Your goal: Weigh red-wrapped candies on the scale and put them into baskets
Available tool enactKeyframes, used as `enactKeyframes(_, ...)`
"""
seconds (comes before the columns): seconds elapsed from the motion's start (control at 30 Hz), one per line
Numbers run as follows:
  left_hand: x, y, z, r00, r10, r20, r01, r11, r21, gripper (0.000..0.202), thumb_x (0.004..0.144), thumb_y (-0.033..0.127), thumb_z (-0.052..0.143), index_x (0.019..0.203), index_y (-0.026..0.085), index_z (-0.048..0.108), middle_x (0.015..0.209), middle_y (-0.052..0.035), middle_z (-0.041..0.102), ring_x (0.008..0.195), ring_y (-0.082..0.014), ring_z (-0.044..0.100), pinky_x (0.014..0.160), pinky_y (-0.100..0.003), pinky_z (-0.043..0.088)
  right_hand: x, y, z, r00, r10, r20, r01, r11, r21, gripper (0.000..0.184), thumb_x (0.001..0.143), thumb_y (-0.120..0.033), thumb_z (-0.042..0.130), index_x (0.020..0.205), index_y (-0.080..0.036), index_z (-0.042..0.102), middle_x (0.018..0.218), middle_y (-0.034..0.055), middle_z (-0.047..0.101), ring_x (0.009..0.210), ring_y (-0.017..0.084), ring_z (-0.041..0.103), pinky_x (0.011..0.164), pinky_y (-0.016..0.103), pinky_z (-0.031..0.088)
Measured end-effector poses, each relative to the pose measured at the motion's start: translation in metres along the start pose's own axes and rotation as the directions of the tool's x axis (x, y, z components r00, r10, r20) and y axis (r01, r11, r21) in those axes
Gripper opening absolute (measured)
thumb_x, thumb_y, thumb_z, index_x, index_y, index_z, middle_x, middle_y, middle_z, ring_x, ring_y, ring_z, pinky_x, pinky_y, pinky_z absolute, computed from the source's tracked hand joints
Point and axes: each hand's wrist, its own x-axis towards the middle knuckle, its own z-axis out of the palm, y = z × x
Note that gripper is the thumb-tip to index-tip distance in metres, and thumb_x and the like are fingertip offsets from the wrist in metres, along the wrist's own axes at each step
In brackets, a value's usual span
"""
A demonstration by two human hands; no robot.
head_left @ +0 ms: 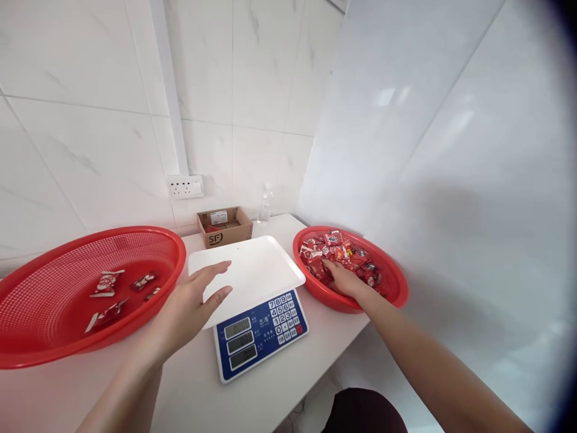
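Left hand hangs palm-down with the fingers spread and nothing in it, right over the near-left corner of the white weighing tray. Just left of it sits the big red basket, mostly bare mesh with only a handful of red candy packets lying loose on the bottom.

Moving right, the blue scale sits in the middle of the white table, and there isn't a single packet on its tray. The displays are too small to read, tbh. Behind it against the tiled wall there's a small cardboard box and a clear spray bottle.

Then the smaller red basket on the right, heaped with the same kind of packets. Right hand is down in that heap, fingers resting on the packets. Can't tell if it's pinching one or just touching.

So my read is it's early days: a few packets over on the left, the bulk on the right, nothing being weighed.
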Motion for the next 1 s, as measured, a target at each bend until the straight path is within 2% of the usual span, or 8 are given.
enactKeyframes(0.07, 0.000, -0.004, 0.002, 1.000, 0.009, 0.014, -0.008, 1.000, -0.019, 0.046, 0.087, 0.054, 0.038, 0.126, 0.031, 0.047, 0.126, -0.0015, 0.058, 0.052, -0.0096, 0.053, 0.069, -0.029, 0.050, 0.003, 0.005, -0.007, 0.997, 0.013, -0.075, -0.013, 1.000, 0.000, 0.054, 0.072, -0.013, 0.055, 0.126, -0.024, 0.052, 0.129, 0.0095, 0.054, 0.112, 0.027, 0.054, 0.092, 0.034, 0.040)
enactKeyframes(0.17, 0.001, -0.014, 0.001, 1.000, 0.009, 0.013, -0.009, 1.000, -0.028, 0.046, 0.086, 0.054, 0.039, 0.125, 0.032, 0.049, 0.121, -0.0012, 0.061, 0.053, -0.0103, 0.054, 0.068, -0.029, 0.050, 0.007, 0.014, -0.024, 0.989, 0.059, -0.138, -0.055, 0.998, 0.033, 0.035, 0.078, -0.015, 0.048, 0.109, -0.021, 0.063, 0.110, 0.0082, 0.066, 0.103, 0.024, 0.059, 0.086, 0.032, 0.043)
enactKeyframes(0.37, 0.005, -0.025, -0.005, 1.000, -0.022, -0.010, 0.021, 0.997, -0.077, 0.046, 0.084, 0.055, 0.041, 0.122, 0.031, 0.051, 0.122, -0.0010, 0.061, 0.066, -0.0142, 0.061, 0.072, -0.030, 0.050, 0.006, -0.015, -0.049, 0.955, 0.119, -0.272, -0.044, 0.963, 0.267, 0.039, 0.082, -0.037, 0.049, 0.112, -0.015, 0.061, 0.110, 0.0115, 0.065, 0.100, 0.024, 0.060, 0.084, 0.033, 0.045)
enactKeyframes(0.5, 0.006, -0.023, -0.006, 1.000, -0.019, 0.001, 0.019, 0.996, -0.084, 0.046, 0.085, 0.054, 0.040, 0.122, 0.030, 0.052, 0.118, -0.0016, 0.063, 0.065, -0.0140, 0.060, 0.071, -0.030, 0.051, 0.001, -0.072, -0.047, 0.982, -0.115, -0.148, 0.181, 0.788, 0.588, 0.040, 0.078, -0.041, 0.057, 0.111, -0.020, 0.063, 0.110, 0.0071, 0.066, 0.101, 0.020, 0.060, 0.089, 0.032, 0.045)
enactKeyframes(0.6, 0.006, -0.022, -0.007, 1.000, -0.026, 0.012, 0.027, 0.995, -0.096, 0.045, 0.086, 0.053, 0.040, 0.123, 0.031, 0.051, 0.118, -0.0011, 0.063, 0.065, -0.0137, 0.061, 0.072, -0.030, 0.051, 0.003, -0.109, -0.037, 0.940, -0.334, 0.067, 0.205, 0.713, 0.670, 0.041, 0.075, -0.039, 0.062, 0.112, -0.022, 0.062, 0.108, 0.0064, 0.067, 0.100, 0.020, 0.060, 0.090, 0.033, 0.046)
enactKeyframes(0.73, 0.006, -0.026, -0.011, 0.999, -0.040, 0.002, 0.040, 0.991, -0.128, 0.045, 0.085, 0.053, 0.042, 0.122, 0.031, 0.051, 0.122, -0.0002, 0.061, 0.082, -0.0175, 0.064, 0.077, -0.031, 0.050, 0.013, -0.138, -0.019, 0.961, -0.255, 0.106, 0.120, 0.732, 0.671, 0.042, 0.076, -0.039, 0.063, 0.114, -0.021, 0.060, 0.107, 0.0084, 0.066, 0.103, 0.022, 0.058, 0.093, 0.036, 0.045)
enactKeyframes(0.87, 0.006, -0.029, -0.012, 1.000, -0.031, 0.001, 0.031, 0.990, -0.137, 0.045, 0.085, 0.053, 0.042, 0.123, 0.031, 0.050, 0.124, -0.0004, 0.059, 0.096, -0.0207, 0.062, 0.080, -0.032, 0.049, 0.017, -0.151, -0.007, 0.956, -0.259, 0.140, 0.050, 0.611, 0.790, 0.043, 0.080, -0.045, 0.056, 0.117, -0.023, 0.056, 0.121, 0.0080, 0.060, 0.108, 0.021, 0.056, 0.091, 0.035, 0.047)
enactKeyframes(1.0, 0.007, -0.028, -0.012, 0.999, -0.046, 0.029, 0.050, 0.990, -0.129, 0.045, 0.085, 0.054, 0.041, 0.124, 0.032, 0.049, 0.124, 0.0004, 0.059, 0.098, -0.0214, 0.061, 0.082, -0.033, 0.049, 0.022, -0.140, -0.015, 0.950, -0.309, 0.049, 0.184, 0.677, 0.713, 0.049, 0.082, -0.043, 0.054, 0.127, -0.024, 0.049, 0.128, 0.0087, 0.054, 0.115, 0.020, 0.052, 0.095, 0.036, 0.043)
